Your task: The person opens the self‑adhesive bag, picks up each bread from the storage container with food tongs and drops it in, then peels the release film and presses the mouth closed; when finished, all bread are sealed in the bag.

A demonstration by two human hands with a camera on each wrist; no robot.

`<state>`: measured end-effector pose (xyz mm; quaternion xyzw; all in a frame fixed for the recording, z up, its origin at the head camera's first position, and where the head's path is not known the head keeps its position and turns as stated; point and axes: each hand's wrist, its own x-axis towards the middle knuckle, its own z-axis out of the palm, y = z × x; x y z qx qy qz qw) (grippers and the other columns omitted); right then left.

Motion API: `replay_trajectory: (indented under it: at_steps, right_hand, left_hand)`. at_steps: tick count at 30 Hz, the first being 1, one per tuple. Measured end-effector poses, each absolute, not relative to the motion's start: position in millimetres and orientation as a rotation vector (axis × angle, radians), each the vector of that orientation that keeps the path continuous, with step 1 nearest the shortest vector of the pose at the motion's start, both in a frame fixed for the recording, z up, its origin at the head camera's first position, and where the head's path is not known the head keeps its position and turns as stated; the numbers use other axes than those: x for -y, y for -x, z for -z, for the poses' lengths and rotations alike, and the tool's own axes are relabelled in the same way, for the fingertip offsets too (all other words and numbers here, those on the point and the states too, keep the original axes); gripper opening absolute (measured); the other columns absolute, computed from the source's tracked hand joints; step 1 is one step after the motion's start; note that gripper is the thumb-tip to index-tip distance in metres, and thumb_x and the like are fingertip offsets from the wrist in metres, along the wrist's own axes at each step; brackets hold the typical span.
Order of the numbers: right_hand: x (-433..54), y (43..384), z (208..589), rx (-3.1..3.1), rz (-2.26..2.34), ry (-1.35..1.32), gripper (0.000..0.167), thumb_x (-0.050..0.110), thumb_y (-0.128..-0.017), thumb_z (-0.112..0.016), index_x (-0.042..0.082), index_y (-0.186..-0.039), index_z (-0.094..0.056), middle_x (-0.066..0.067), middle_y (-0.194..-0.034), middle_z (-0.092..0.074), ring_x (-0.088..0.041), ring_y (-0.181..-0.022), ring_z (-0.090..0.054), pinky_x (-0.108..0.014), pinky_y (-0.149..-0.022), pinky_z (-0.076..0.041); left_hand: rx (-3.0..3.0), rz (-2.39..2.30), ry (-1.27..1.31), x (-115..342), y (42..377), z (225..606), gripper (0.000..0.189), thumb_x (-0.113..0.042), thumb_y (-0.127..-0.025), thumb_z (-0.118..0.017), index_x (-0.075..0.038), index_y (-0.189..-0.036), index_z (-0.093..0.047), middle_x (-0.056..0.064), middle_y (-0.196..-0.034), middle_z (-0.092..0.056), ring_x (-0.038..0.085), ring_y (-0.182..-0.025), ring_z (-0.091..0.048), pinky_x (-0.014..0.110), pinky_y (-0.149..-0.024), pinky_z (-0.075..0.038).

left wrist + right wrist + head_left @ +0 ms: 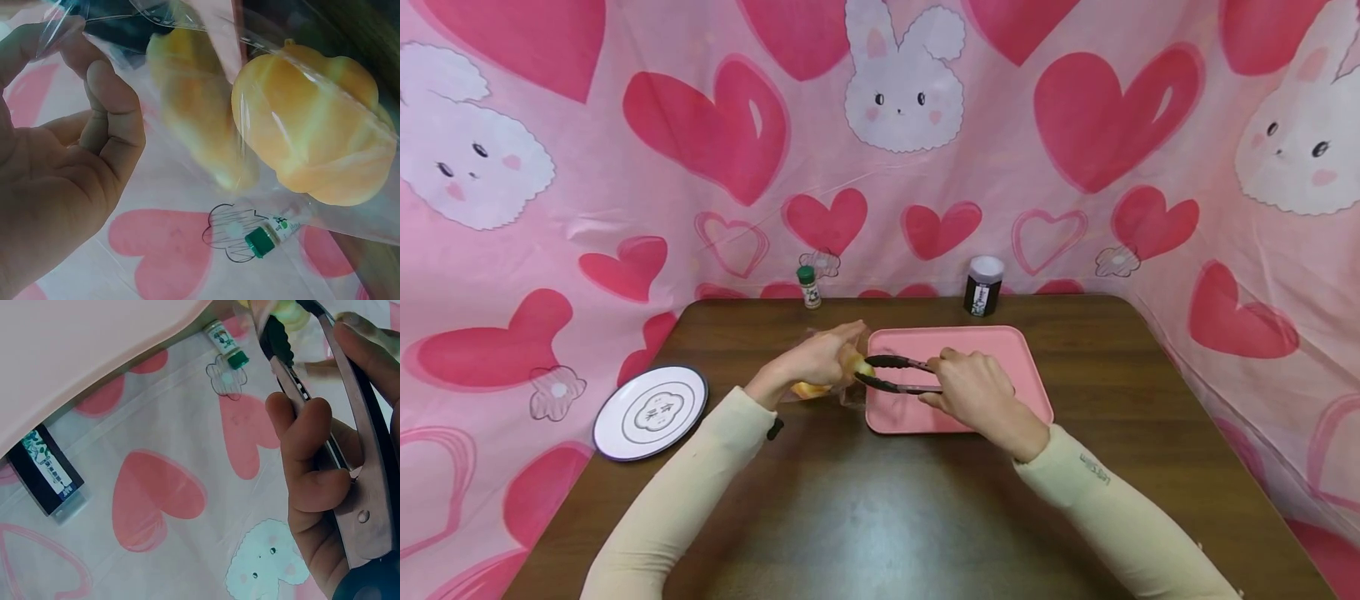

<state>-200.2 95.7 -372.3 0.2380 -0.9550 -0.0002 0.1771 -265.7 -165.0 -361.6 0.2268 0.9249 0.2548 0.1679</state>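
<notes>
The left hand (pixel 820 360), fingers curled, pinches a clear plastic bag (pixel 852 396) containing a long bread roll (pixel 194 112) and a rounder roll (pixel 319 125), beside the left edge of the pink tray (pixel 955 337) on the desk (pixel 865 517). The right hand (pixel 979 387) is wrapped round metal tongs (pixel 917 389), black tips near the long bread roll.
</notes>
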Motion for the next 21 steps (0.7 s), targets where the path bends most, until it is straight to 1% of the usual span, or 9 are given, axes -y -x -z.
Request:
replay_trajectory:
  at_steps: [2,4,7,9,11,12,15,19,21]
  right_hand:
    - [-95.5,199.7,370.2,2.694,-0.008,-0.680,0.040,0.049,-0.074,-0.084,0.014,-0.081,-0.068,0.000,-0.068,-0.053,-0.021,-0.045,-0.046,-0.038,-0.040,-0.043]
    - [-94.6,199.7,368.7,2.694,-0.016,-0.684,0.040,0.050,-0.074,-0.084,0.014,-0.082,-0.068,0.000,-0.068,-0.053,-0.020,-0.045,-0.044,-0.036,-0.040,-0.042]
    - [-92.9,199.8,367.6,2.703,-0.017,-0.686,0.040,0.050,-0.074,-0.084,0.015,-0.081,-0.068,0.000,-0.068,-0.053,-0.019,-0.045,-0.044,-0.036,-0.040,-0.042]
    - [-91.8,199.7,367.7,2.704,-0.016,-0.687,0.040,0.051,-0.074,-0.083,0.015,-0.080,-0.068,0.000,-0.068,-0.053,-0.020,-0.045,-0.045,-0.036,-0.040,-0.042]
    - [-90.9,199.9,368.7,2.698,-0.011,-0.687,0.040,0.051,-0.074,-0.084,0.014,-0.080,-0.068,0.000,-0.067,-0.053,-0.021,-0.046,-0.047,-0.038,-0.041,-0.044]
    - [-90.6,200.2,369.6,2.694,-0.010,-0.686,0.040,0.051,-0.074,-0.084,0.014,-0.080,-0.068,0.000,-0.068,-0.054,-0.023,-0.046,-0.049,-0.039,-0.041,-0.044]
    - [-90.6,200.2,371.4,2.706,-0.027,-0.675,0.040,0.051,-0.073,-0.084,0.014,-0.082,-0.069,-0.002,-0.070,-0.057,-0.026,-0.049,-0.054,-0.042,-0.044,-0.047]
    - [-91.5,200.7,373.0,2.732,-0.046,-0.658,0.040,0.051,-0.074,-0.084,0.014,-0.085,-0.071,-0.003,-0.074,-0.059,-0.028,-0.050,-0.055,-0.042,-0.045,-0.047]
    - [-91.5,201.6,374.4,2.728,-0.043,-0.662,0.041,0.051,-0.074,-0.083,0.014,-0.085,-0.071,-0.002,-0.074,-0.059,-0.027,-0.049,-0.054,-0.042,-0.044,-0.047]
  left_hand:
    - [-2.619,-0.723,-0.649,164.0,265.1,362.3,0.096,-0.002,-0.078,-0.074,-0.015,-0.159,-0.025,0.005,-0.168,-0.021,0.027,-0.132,-0.048,0.046,-0.102,-0.052]
    - [-2.610,-0.730,-0.660,162.7,264.4,363.3,0.097,-0.001,-0.077,-0.075,-0.014,-0.159,-0.024,0.006,-0.168,-0.021,0.028,-0.130,-0.050,0.045,-0.099,-0.053]
    - [-2.613,-0.742,-0.679,160.6,264.2,364.8,0.099,0.000,-0.076,-0.075,-0.014,-0.159,-0.024,0.007,-0.167,-0.022,0.026,-0.116,-0.057,0.036,-0.079,-0.057]
    - [-2.596,-0.779,-0.684,159.5,264.2,365.2,0.099,0.002,-0.076,-0.074,-0.014,-0.160,-0.024,0.007,-0.167,-0.021,0.025,-0.103,-0.059,0.029,-0.062,-0.052]
    - [-2.592,-0.788,-0.707,158.9,264.7,365.0,0.097,0.001,-0.077,-0.074,-0.012,-0.159,-0.024,0.008,-0.167,-0.020,0.021,-0.091,-0.060,0.025,-0.055,-0.047]
    - [-2.591,-0.790,-0.723,158.8,265.1,364.7,0.096,0.001,-0.077,-0.074,-0.012,-0.159,-0.024,0.008,-0.168,-0.020,0.019,-0.082,-0.059,0.024,-0.054,-0.045]
    - [-2.614,-0.765,-0.782,159.4,266.4,363.4,0.095,-0.001,-0.077,-0.074,-0.008,-0.158,-0.026,0.012,-0.166,-0.022,0.015,-0.070,-0.054,0.024,-0.058,-0.044]
    - [-2.635,-0.753,-0.813,161.0,267.4,361.9,0.095,0.000,-0.074,-0.073,-0.005,-0.157,-0.027,0.016,-0.165,-0.024,0.011,-0.064,-0.049,0.024,-0.061,-0.043]
    - [-2.626,-0.773,-0.803,161.4,267.2,361.6,0.094,0.002,-0.075,-0.071,-0.006,-0.157,-0.027,0.016,-0.165,-0.024,0.012,-0.061,-0.047,0.024,-0.057,-0.042]
